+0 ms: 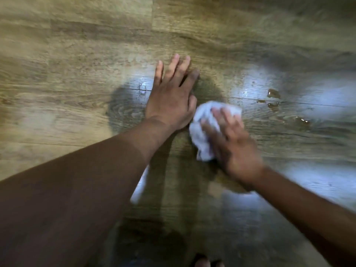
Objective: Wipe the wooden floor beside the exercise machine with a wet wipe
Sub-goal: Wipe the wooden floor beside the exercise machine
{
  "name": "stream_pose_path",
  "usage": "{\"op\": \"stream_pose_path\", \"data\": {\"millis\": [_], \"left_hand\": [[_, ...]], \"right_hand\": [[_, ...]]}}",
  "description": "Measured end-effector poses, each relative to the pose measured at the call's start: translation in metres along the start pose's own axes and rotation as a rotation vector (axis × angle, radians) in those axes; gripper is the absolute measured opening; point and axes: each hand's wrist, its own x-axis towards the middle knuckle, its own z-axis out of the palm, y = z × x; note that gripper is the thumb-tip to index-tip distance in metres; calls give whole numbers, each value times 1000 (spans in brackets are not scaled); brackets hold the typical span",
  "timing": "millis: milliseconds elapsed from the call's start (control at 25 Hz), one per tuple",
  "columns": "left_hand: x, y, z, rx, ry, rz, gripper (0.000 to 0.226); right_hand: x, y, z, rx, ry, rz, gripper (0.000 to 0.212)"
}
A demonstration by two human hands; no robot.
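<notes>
The wooden floor (77, 54) fills the view. My left hand (173, 97) lies flat on it with straight, spread fingers. Just to its right, my right hand (231, 143) presses a crumpled white wet wipe (202, 128) onto the boards, fingers lying extended over it; the hand is blurred by motion. Brown liquid spots (273, 93) sit on the floor to the right of the wipe, with more drops (303, 120) further right. The exercise machine is out of view.
Bright light reflections shine on the wet boards at the right (254, 87) and beside my left hand (142, 83). Toes of a foot (202, 262) show at the bottom edge.
</notes>
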Motion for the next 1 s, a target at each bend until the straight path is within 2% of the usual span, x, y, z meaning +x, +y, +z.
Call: {"op": "stream_pose_path", "data": {"millis": [120, 200, 280, 320, 400, 480, 560, 640, 720, 800, 920, 1000], "left_hand": [[-1, 3, -3, -8, 53, 19, 61], [-2, 3, 0, -5, 70, 42, 60], [-2, 2, 0, -2, 56, 32, 61], [-1, 1, -1, -2, 45, 20, 62], [0, 1, -3, -4, 27, 2, 63], [0, 2, -2, -1, 28, 3, 64], [0, 1, -2, -10, 31, 11, 64], [-1, 1, -2, -19, 34, 7, 63], [-1, 4, -2, -11, 59, 5, 63], [-3, 3, -2, -21, 50, 5, 63], [-2, 4, -3, -12, 52, -5, 60], [0, 2, -1, -14, 38, 3, 60]], "right_hand": [[121, 65, -28, 23, 102, 252, 52], [155, 79, -37, 16, 85, 341, 52], [122, 58, -26, 0, 116, 372, 53], [84, 35, -15, 1, 119, 333, 54], [-8, -23, -2, 42, 19, 208, 59], [-59, -41, -3, -6, -88, 110, 64], [-24, -16, -10, -10, -102, 139, 61], [57, 19, -21, -22, 7, 266, 60], [137, 62, -40, -20, 28, 340, 58], [161, 77, -46, -11, 14, 403, 57], [90, 38, -24, 0, 35, 419, 58], [6, -17, -8, 8, -35, 297, 59]]}}
